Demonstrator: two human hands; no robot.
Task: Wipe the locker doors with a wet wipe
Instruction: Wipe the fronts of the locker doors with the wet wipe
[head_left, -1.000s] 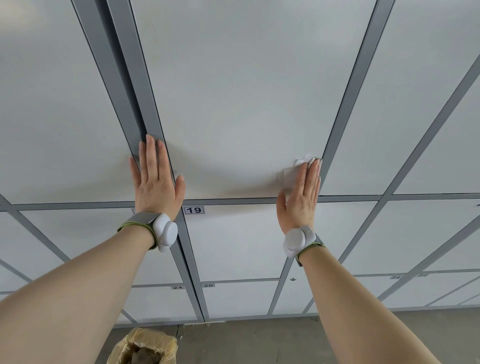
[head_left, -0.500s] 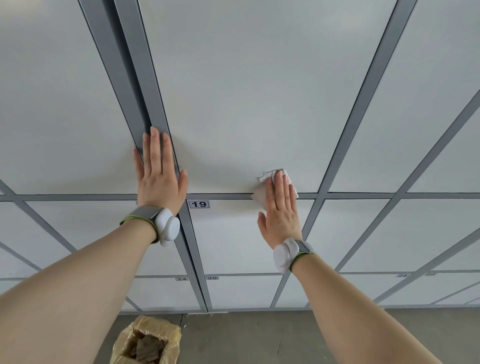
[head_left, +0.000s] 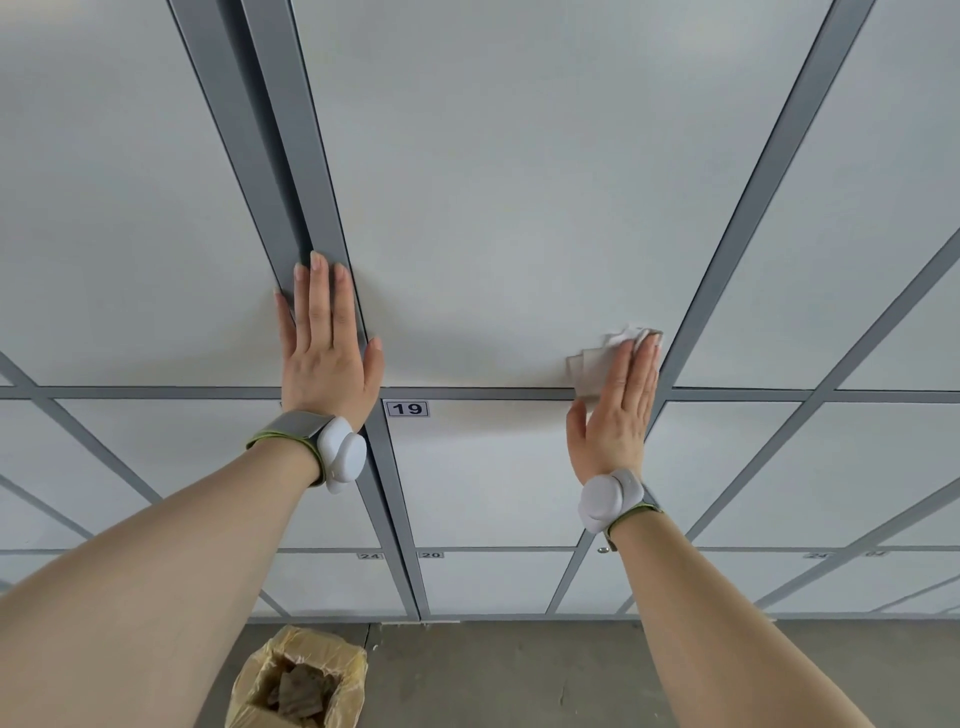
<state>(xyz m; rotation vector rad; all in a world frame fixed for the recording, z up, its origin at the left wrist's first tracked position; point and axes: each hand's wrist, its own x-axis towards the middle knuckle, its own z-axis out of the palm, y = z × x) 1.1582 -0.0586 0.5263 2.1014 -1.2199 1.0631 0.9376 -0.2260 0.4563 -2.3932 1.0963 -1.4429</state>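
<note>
Right hand (head_left: 618, 410): fingers straight, pressing the wet wipe (head_left: 597, 358) flat against the locker door (head_left: 519, 208) at its 5 o'clock corner. Left hand (head_left: 324, 348): fingers straight, palm flat on the grey frame post (head_left: 291, 156), holding nothing. Label 19 (head_left: 407, 409) lies between the wrists. A lined box (head_left: 298, 680) stands on the floor at 6 o'clock.
</note>
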